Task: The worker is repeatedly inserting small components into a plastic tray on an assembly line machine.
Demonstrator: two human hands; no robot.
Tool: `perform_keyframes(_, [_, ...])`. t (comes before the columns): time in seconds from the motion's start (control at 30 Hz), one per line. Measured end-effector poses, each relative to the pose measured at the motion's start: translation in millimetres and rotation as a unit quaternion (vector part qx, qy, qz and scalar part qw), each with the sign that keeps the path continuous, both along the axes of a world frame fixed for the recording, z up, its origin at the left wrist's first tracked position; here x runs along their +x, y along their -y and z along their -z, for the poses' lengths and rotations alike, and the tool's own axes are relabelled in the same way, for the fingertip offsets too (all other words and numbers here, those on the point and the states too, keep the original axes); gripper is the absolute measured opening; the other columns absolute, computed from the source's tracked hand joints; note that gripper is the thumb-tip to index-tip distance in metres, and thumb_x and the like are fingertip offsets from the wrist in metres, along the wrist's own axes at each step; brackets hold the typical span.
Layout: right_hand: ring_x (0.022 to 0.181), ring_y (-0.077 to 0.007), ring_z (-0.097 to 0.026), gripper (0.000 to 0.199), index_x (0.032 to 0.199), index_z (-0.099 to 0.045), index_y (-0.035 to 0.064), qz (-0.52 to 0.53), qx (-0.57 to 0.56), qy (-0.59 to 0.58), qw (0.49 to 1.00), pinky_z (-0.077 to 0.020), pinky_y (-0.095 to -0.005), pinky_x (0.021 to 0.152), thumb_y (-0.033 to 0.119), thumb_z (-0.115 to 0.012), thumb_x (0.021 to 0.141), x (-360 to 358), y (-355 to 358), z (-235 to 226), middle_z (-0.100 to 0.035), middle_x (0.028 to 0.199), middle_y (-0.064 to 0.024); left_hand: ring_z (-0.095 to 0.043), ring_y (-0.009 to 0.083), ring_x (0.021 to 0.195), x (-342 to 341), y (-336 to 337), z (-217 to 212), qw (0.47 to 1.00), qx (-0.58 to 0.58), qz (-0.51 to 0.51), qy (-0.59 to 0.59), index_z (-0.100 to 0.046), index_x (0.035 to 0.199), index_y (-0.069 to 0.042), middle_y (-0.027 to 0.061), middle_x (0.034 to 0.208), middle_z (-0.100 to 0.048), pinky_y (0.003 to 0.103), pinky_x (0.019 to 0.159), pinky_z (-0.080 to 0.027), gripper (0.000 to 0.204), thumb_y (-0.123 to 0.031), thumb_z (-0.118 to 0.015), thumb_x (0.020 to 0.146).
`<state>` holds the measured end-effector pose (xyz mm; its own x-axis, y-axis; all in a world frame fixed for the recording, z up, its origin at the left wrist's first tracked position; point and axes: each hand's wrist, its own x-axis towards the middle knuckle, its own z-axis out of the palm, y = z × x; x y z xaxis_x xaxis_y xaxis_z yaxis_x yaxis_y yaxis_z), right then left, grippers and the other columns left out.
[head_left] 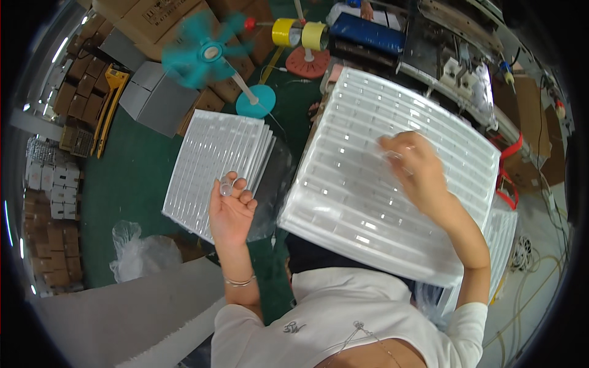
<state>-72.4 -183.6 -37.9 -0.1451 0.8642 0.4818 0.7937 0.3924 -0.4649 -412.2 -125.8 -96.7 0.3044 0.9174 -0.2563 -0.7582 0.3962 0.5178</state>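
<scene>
One clear cylinder (226,187) sits pinched in the left hand (232,211), center-left — the half-curled right hand (418,172), its grip too blurred to tell, over one pale tray (343,248), center-right.

Floor (98,190): we are seeing green spreading across the left and middle, and pale grey showing on the right.
Strip lights (60,49): we are catching white glows lining the far left edge.
Cartons (52,245): we are looking at brown stacks standing along the left side.
Fan (211,51): we are watching teal blades blurring above a round teal base (256,101).
Machinery (466,80): we are facing metal parts filling the upper right.
Cable coil (523,253): we are spotting pale loops lying on the grey floor.
</scene>
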Motion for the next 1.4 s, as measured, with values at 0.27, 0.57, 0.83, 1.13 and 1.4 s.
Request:
perform_keyframes(0.27, [0.079, -0.0206, -0.060, 0.049, 0.122, -0.052, 0.0172, -0.130, -0.089, 0.203, 0.966, -0.0521, -0.0314, 0.058, 0.021, -0.069, 0.077, -108, 36, 60, -0.054, 0.093, -0.0051, -0.061, 0.0209, 0.081, -9, 35, 17, 0.997, -0.041, -0.004, 0.072, -0.056, 0.107, -0.006, 0.0086, 0.091, -0.062, 0.033, 0.066, -0.051, 0.024, -0.023, -0.049, 0.092])
perform_keyframes(0.57, [0.076, -0.0208, -0.063, 0.030, 0.113, -0.057, 0.0147, -0.120, -0.076, 0.240, 0.960, -0.0494, -0.0322, 0.052, 0.019, -0.056, 0.084, -131, 9, 75, -0.056, 0.091, -0.0074, -0.062, 0.0246, 0.084, 43, 12, -11, 0.964, 0.185, 0.047, -0.185, -0.052, 0.091, -0.003, 0.0156, 0.092, -0.061, 0.036, 0.074, -0.054, 0.012, -0.007, -0.047, 0.081])
perform_keyframes(0.83, [0.083, -0.0237, -0.061, 0.036, 0.111, -0.055, 0.0072, 0.009, -0.074, -0.151, 0.986, -0.0529, -0.0333, 0.066, 0.008, -0.063, 0.076, 35, 27, -10, -0.058, 0.102, -0.0105, -0.056, 0.0148, 0.086, 124, -33, -41, 0.741, 0.485, 0.121, -0.449, -0.059, 0.098, 0.001, 0.0073, 0.093, -0.060, 0.025, 0.076, -0.045, 0.027, 0.010, -0.046, 0.076])
perform_keyframes(1.13, [0.091, -0.0186, -0.059, 0.021, 0.106, -0.058, 0.0039, 0.285, -0.005, -0.185, 0.941, -0.0512, -0.0270, 0.069, 0.009, -0.061, 0.085, 156, 61, -29, -0.057, 0.114, -0.0083, -0.063, 0.0258, 0.070, 337, -87, -84, 0.312, 0.721, -0.078, -0.613, -0.059, 0.118, -0.007, 0.0161, 0.104, -0.058, 0.038, 0.061, -0.048, 0.051, -0.041, -0.065, 0.081])
perform_keyframes(1.4, [0.086, -0.0227, -0.063, 0.029, 0.113, -0.060, 0.0067, 0.310, 0.074, -0.070, 0.945, -0.0574, -0.0313, 0.073, 0.004, -0.063, 0.084, 184, 2, -25, -0.061, 0.110, -0.0085, -0.062, 0.0249, 0.063, 411, -121, -89, 0.254, 0.737, -0.038, -0.624, -0.066, 0.109, -0.011, 0.0089, 0.081, -0.064, 0.037, 0.060, -0.047, 0.041, -0.042, -0.065, 0.082])
